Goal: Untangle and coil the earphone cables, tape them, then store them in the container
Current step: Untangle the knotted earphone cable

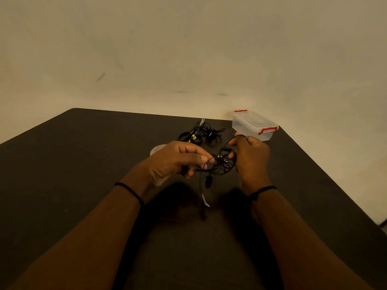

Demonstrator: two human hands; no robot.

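1. Dark table [83, 164] fills the lower view, pale wall behind it.
2. Clear container [254, 124] with red clips sits at the far right corner, lid on. It's just beyond the right hand, well apart from the left.
3. Left hand [176, 162]: fingers curled, thumb and forefinger pinching one black strand at the left edge of the bundle.
4. Right hand [251, 158]: fingers curled round the right side of the bundle, with a loop of cable rising over its fingertips.
5. More black earphone cables [201, 133] lie in a pile on the table beyond the hands, not yet worked.
6. Pale tape roll [156, 149] on the table, mostly hidden behind the left hand.
7. Held earphone cable [219, 166] hangs between both hands above the table, partly looped, with a yellow-green tag in the knot. One tail drops straight down toward the person; earbud and a white bit dangle off it.
8. Key relation, my read: the bundle spans left-right between the hands, with the loose tail hanging below. The left hand holds the strand to pull; the right anchors the coil.
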